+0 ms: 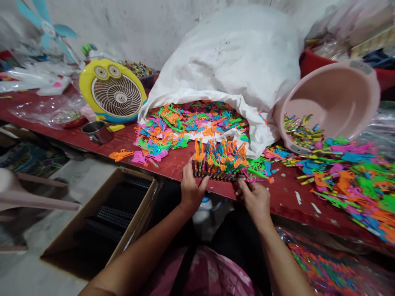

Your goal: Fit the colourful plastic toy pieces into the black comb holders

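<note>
While the left hand (191,190) and right hand (251,201) close on its two ends, a dark strip (216,176) lies along the near edge of the red worktop (284,197), directly between them. Orange, green and blue plastic pieces (219,159) stand packed in a row along the strip, tilted slightly away from the person. Left fingers curl at the strip's left end; right fingers and thumb pinch its right end. Both hands sit at the near side of the row, with the bare forearms coming in from below.

Just beyond the row, a mound of loose multicoloured plastic shapes (188,123) spills from under a white sack (222,61). A tipped pink basin (335,96) lies to the right, with more coloured pieces (302,132) at its mouth, and another loose heap (348,176) spreads across the right of the worktop. To the left stand a yellow cartoon-faced fan (112,90) and a steel cup (97,132). Below the worktop on the near left, a cardboard box (132,193) holds dark toothed strips (114,216).
</note>
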A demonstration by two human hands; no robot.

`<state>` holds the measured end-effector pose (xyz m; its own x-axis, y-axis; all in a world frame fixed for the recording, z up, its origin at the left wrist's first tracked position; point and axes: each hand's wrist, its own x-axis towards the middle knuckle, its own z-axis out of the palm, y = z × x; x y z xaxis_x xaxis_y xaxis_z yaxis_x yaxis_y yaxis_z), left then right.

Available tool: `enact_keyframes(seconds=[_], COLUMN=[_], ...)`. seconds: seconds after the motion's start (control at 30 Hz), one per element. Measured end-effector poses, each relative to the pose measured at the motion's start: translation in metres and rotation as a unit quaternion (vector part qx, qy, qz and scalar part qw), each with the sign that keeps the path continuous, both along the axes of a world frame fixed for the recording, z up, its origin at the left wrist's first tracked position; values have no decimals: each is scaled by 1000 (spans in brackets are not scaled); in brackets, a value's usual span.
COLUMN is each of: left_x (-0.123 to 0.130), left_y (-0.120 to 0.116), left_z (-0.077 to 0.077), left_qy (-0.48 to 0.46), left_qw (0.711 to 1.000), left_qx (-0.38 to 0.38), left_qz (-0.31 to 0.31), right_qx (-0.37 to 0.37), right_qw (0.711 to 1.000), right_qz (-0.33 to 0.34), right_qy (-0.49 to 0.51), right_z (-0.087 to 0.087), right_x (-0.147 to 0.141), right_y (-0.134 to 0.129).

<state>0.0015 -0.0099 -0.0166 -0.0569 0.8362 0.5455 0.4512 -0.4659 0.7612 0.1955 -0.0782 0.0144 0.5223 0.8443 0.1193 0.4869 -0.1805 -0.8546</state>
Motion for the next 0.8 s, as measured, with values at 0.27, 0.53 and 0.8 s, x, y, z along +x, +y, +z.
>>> enact_keyframes(seconds=[0.27, 0.53, 0.8], left_x=[-1, -4, -5], left_y=[-1, -4, -1], left_z=[-1, 2, 2], left_qy=[14, 39, 26], left_qw=[1000, 999, 1000], left_qx=[5, 14, 10], left_qz=[-4, -6, -13], right_qx=[67, 66, 18], right_qw=[994, 983, 961], right_qz=[14, 15, 25], right_qy=[-86, -169, -274], right_z=[5, -2, -2], right_x=[-7, -7, -8], right_y=[2, 0, 7])
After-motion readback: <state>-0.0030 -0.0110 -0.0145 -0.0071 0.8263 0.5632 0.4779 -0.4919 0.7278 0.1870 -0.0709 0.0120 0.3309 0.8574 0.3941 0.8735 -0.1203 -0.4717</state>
